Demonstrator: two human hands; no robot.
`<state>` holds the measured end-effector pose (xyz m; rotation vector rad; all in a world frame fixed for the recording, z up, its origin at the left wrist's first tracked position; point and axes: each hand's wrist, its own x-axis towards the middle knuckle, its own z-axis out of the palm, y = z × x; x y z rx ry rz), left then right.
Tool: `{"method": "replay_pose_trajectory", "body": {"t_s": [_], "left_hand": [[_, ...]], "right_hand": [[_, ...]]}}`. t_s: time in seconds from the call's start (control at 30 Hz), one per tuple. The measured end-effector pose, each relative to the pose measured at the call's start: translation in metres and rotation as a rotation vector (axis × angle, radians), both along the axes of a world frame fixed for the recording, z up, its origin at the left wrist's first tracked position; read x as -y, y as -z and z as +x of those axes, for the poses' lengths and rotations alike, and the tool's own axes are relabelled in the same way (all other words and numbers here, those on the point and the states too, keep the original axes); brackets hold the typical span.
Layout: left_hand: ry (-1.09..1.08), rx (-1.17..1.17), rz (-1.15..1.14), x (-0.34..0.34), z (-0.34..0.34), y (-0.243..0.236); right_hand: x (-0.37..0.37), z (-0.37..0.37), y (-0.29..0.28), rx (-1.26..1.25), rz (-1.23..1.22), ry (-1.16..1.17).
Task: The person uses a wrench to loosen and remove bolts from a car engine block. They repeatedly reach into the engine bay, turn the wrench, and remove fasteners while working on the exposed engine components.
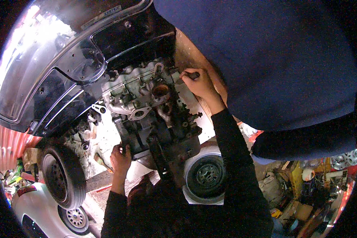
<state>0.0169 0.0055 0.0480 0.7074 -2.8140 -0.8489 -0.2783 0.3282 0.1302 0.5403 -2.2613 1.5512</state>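
Observation:
A greasy engine (146, 115) with a pale metal top and a dark lower block fills the middle, with a round rusty-brown opening (161, 91) facing up. My left hand (121, 159) is at its lower left edge, with the fingers curled. A dark spot shows between those fingers, too small to name. My right hand (202, 85) is beside the engine's upper right corner. Its fingers are closed around a small dark thing (192, 75) whose kind I cannot make out. Whether that thing touches the engine cannot be told.
A black car body panel (75, 71) curves over the upper left. A large blue garment (273, 59), seemingly another person's, takes up the upper right. Wheels lie below right (205, 174) and stand left (63, 176), near a silver car (39, 206). Clutter (305, 190) piles at the lower right.

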Motion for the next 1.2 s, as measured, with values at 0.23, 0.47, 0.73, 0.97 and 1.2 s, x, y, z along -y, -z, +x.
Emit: {"method": "replay_pose_trajectory", "body": {"t_s": [0.23,0.47,0.73,0.97,1.2], "left_hand": [[0.061,-0.228,0.034,-0.004,0.015,0.020],[0.021,-0.307,0.145,-0.004,0.007,0.040],[0.092,-0.366,0.012,0.005,0.010,0.055],[0.103,-0.241,0.031,0.010,0.016,0.051],[0.132,-0.280,0.018,0.004,0.009,0.042]], "right_hand": [[-0.028,-0.028,0.049,0.240,0.066,-0.060],[-0.016,-0.017,0.008,0.072,0.118,-0.005],[-0.006,0.012,-0.019,0.143,0.204,-0.028],[-0.003,0.017,-0.022,0.137,0.177,0.086],[-0.004,0.001,-0.024,0.237,0.314,-0.030]]}}
